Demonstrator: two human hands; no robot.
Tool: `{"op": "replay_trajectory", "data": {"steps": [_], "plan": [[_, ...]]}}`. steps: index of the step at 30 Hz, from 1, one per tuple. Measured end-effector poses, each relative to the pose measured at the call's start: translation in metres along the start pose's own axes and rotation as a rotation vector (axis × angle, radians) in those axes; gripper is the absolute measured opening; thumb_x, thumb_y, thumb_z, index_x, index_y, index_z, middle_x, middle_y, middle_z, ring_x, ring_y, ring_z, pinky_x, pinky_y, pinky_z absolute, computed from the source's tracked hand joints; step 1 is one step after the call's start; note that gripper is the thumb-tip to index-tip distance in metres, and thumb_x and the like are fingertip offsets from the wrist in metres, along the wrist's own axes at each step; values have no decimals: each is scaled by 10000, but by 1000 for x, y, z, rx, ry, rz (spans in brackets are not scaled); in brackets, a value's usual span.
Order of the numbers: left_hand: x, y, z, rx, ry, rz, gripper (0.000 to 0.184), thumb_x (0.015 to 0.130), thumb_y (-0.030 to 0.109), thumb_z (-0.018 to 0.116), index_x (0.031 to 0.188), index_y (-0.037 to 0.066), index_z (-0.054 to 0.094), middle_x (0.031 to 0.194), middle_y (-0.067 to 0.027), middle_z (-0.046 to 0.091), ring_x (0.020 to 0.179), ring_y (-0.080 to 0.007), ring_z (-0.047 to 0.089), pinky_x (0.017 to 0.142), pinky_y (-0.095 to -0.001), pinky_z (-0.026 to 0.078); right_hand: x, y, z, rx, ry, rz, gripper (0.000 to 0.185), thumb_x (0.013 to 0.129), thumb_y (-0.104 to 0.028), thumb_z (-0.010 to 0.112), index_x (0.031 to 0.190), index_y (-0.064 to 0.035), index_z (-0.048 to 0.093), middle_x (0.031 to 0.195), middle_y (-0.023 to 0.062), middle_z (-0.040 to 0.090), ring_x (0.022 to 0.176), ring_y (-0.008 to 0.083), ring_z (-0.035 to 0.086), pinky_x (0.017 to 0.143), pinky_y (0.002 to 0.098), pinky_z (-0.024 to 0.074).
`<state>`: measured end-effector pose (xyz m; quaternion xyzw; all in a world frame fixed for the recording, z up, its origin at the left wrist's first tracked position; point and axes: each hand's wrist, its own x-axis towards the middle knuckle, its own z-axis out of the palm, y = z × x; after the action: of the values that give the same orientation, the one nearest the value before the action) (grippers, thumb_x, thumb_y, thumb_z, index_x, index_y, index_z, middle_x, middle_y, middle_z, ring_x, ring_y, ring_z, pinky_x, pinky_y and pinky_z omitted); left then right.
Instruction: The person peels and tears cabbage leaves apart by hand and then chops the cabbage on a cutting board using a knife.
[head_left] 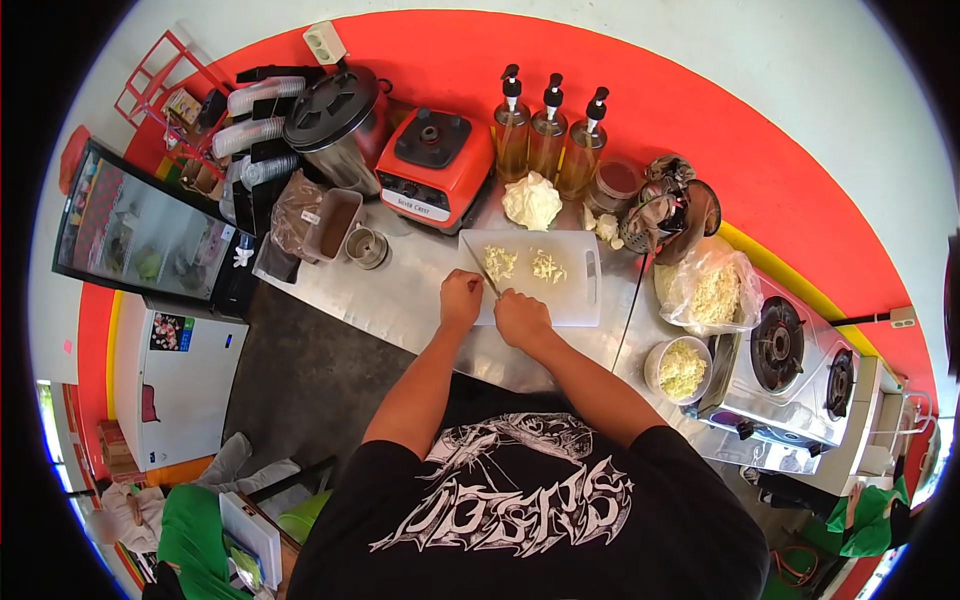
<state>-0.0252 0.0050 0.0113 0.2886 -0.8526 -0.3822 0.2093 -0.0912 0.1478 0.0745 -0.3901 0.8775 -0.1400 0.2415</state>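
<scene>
My right hand [522,318] is closed round the handle of a knife [489,276], whose blade points away over the left part of a white cutting board [578,300]. Close beside the blade, my left hand [461,300] is curled at the board's left edge; whether anything is in its fingers is hidden. Two small piles of chopped cabbage lie on the board: the left pile [500,263] against the blade, the right pile [548,266] apart from it. Just behind the board sits a pale cabbage head [532,202].
Behind stand a red blender base [436,170] and several pump bottles [548,135]. On the right are a bag of shredded cabbage [712,295], a bowl of chopped cabbage [682,370] and a gas stove [790,365]. A metal cup [367,247] stands left. A person [195,540] is at lower left.
</scene>
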Motion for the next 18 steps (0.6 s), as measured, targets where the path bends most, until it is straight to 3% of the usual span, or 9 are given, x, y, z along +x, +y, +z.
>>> {"op": "replay_trajectory", "data": {"steps": [7, 9, 15, 18], "plan": [[2, 0, 2, 25, -12, -35, 89, 820, 49, 689, 869, 2, 745, 888, -176, 691, 768, -303, 703, 728, -382, 565, -8, 0, 25, 8, -37, 109, 283, 1011, -228, 452, 1043, 19, 586, 964, 242, 722, 921, 388, 724, 812, 485, 569], [0, 0, 1, 9, -5, -25, 86, 809, 52, 698, 857, -5, 742, 870, -185, 694, 749, -306, 701, 715, -378, 561, 0, 2, 24, 25, 11, 46, 333, 1038, -285, 455, 1040, 26, 574, 931, 244, 717, 865, 407, 721, 791, 501, 570], [2, -2, -2, 17, -35, 11, 90, 812, 51, 691, 852, -17, 735, 873, -195, 699, 756, -315, 705, 714, -375, 563, 1, 0, 11, 44, 25, 10, 328, 1040, -297, 448, 1049, 14, 551, 918, 244, 719, 854, 409, 721, 785, 507, 571], [3, -2, 1, 36, -18, 1, 93, 812, 48, 688, 855, -19, 736, 875, -197, 700, 756, -319, 707, 718, -375, 565, -9, -5, 21, 55, 21, 79, 334, 1040, -301, 450, 1042, 15, 557, 918, 237, 720, 850, 414, 719, 786, 506, 570]]}}
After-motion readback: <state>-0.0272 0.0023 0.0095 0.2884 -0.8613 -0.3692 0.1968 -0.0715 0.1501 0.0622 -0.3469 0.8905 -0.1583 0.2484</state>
